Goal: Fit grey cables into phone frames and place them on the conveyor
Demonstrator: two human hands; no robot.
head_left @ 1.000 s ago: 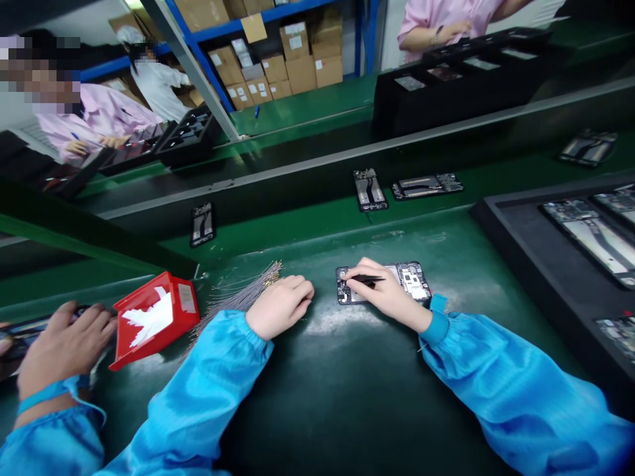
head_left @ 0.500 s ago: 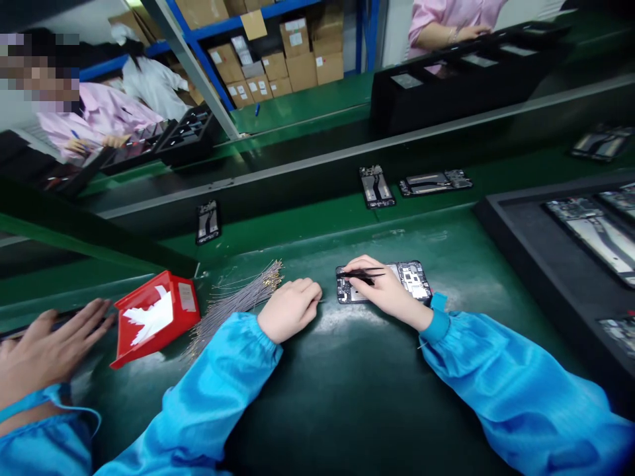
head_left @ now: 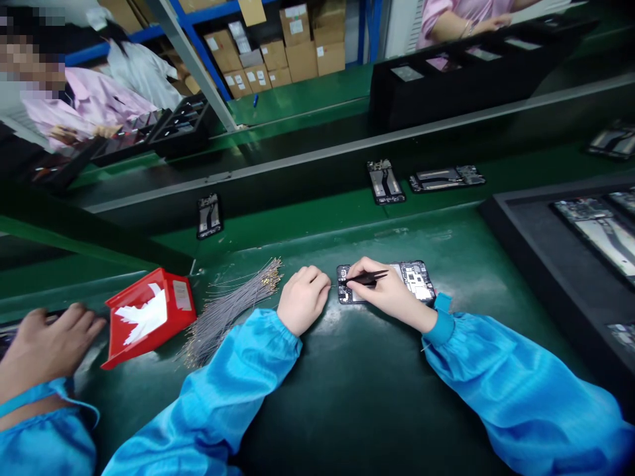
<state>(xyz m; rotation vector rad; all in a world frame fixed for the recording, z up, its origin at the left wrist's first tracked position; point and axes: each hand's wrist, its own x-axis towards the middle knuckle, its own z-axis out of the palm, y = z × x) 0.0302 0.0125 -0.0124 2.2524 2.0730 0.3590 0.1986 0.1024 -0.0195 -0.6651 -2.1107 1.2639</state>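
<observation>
An opened phone [head_left: 419, 281] lies lengthwise on the green bench, its circuit board showing at the right end. My right hand [head_left: 384, 291] is over its left half, fingers closed around dark tweezers [head_left: 370, 277]. Just left of the phone, my left hand [head_left: 305, 299] is closed in a pinch. A thin grey cable [head_left: 334, 286] comes out of those fingers toward the phone's left end; most of it is hidden. Left of that hand, partly behind my sleeve, lies a bundle of similar grey cables [head_left: 233, 311] with gold-coloured ends.
A red bin [head_left: 186, 320] holds white strips. A co-worker's hand [head_left: 49, 347] is at the far left. More opened phones [head_left: 209, 217] lie along the ledge behind. A black tray [head_left: 516, 231] with phones stands at right. People work beyond the divider.
My left hand has moved right and slightly up, closer to the phone. My right hand keeps its place with the tweezers turned slightly. The camera view has shifted a little.
</observation>
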